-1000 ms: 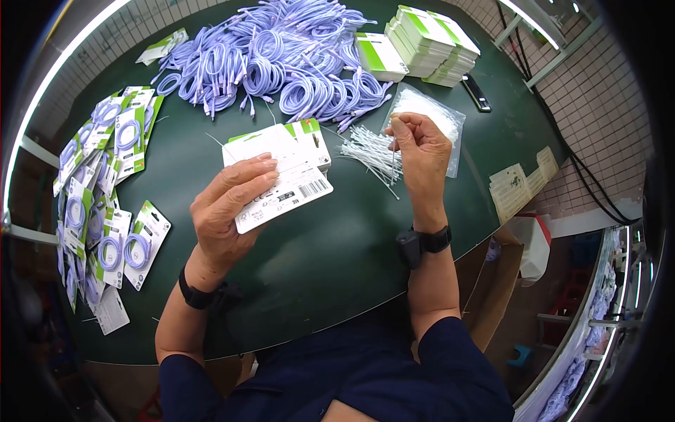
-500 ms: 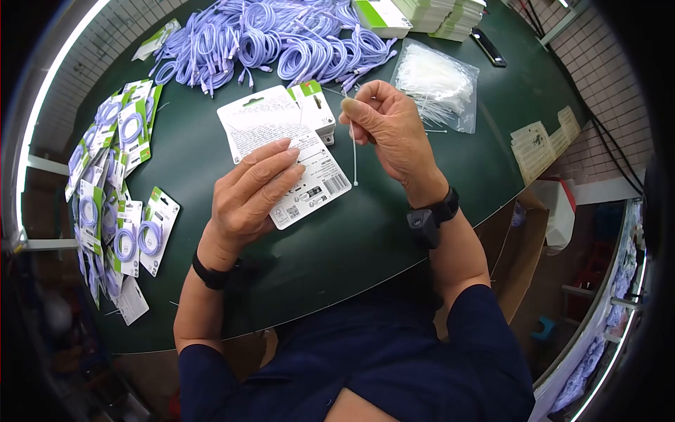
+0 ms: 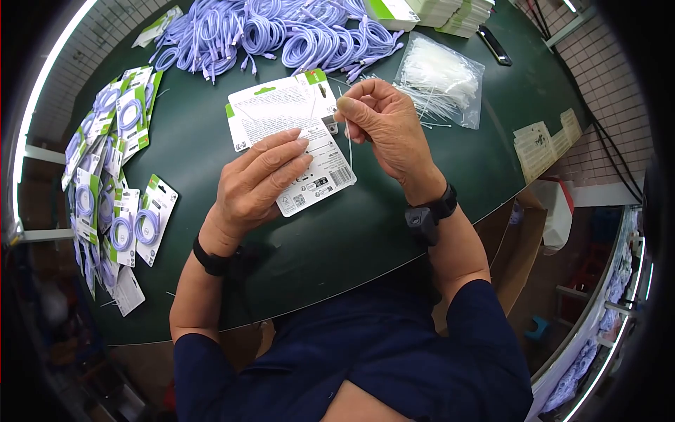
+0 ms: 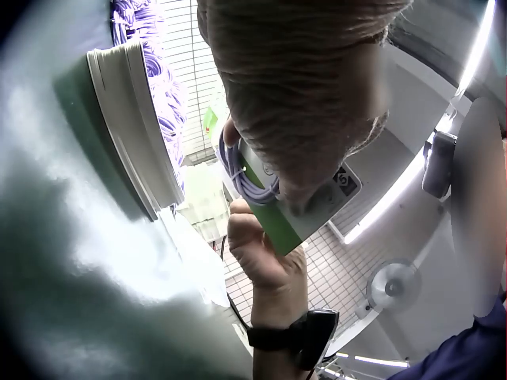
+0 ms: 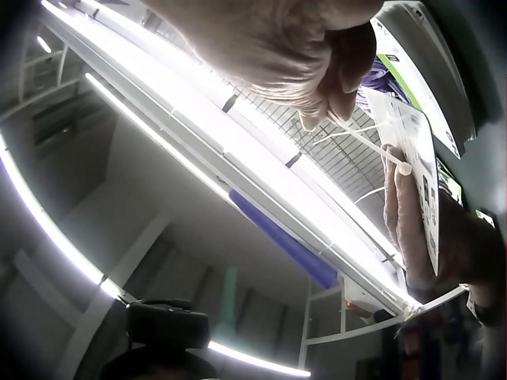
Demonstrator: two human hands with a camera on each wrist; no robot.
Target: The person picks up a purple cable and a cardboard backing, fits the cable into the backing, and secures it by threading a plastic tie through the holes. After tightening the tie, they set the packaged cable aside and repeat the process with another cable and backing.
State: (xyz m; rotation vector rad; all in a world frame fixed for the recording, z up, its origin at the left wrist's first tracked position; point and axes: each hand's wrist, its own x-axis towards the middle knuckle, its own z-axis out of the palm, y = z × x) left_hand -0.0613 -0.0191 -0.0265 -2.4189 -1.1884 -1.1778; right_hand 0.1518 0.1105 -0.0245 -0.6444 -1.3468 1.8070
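My left hand [image 3: 260, 172] grips a printed white packaging card [image 3: 332, 163], its back facing up in the head view. Under it, in the left wrist view, a coiled purple cable [image 4: 247, 180] lies against the card's green-and-white front. Thumb and fingers of my right hand [image 3: 390, 133] pinch a thin white cable tie [image 3: 350, 149] beside the card's right edge. The tie's small head [image 5: 405, 169] overlaps the card in the right wrist view. Just beyond the held card lies a stack of cards [image 3: 264, 105], with thin ties across its top.
Purple cables [image 3: 281, 32] are heaped at the back. Finished-looking cards with cables [image 3: 130, 116] pile up at the left. A plastic bag of cable ties [image 3: 439, 74], loose ties [image 3: 422, 105], card bundles [image 3: 450, 15] and a phone [image 3: 495, 46] lie at the right.
My right hand has moved left from the loose ties to the card's right edge, bringing the pinched tie along. The left hand and its card have shifted slightly right.
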